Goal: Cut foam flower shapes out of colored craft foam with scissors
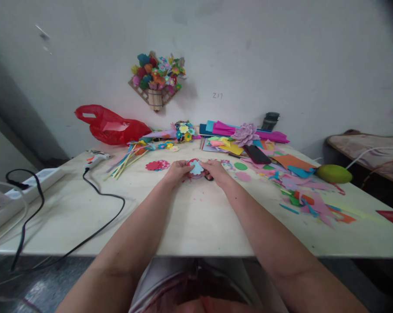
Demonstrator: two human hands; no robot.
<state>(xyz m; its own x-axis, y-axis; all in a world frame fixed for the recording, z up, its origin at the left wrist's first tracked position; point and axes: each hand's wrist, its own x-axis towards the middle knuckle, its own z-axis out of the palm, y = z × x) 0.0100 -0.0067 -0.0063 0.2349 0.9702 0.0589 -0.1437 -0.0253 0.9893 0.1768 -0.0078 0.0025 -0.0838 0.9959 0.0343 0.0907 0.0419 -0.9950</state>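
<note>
Over the middle of the table, a pale blue scallop-edged flower cutout (196,168) is held between my two hands. My left hand (179,170) pinches its left side, and fingers of my right hand (216,169) close on its right side. Something red shows just behind the cutout. A small black object (209,177), too hidden to name, lies under my right hand. Left of my hands is a group of red and pink flower cutouts (157,165). To the right lie a green paper circle (240,166) and a pink flower cutout (242,176).
A glue gun (96,160) with a black cord lies at left, near a power strip (29,191). Behind are a red plastic bag (113,126) and thin sticks (127,161). At right are a phone (257,154), paper scraps (307,202) and a green oval object (334,173).
</note>
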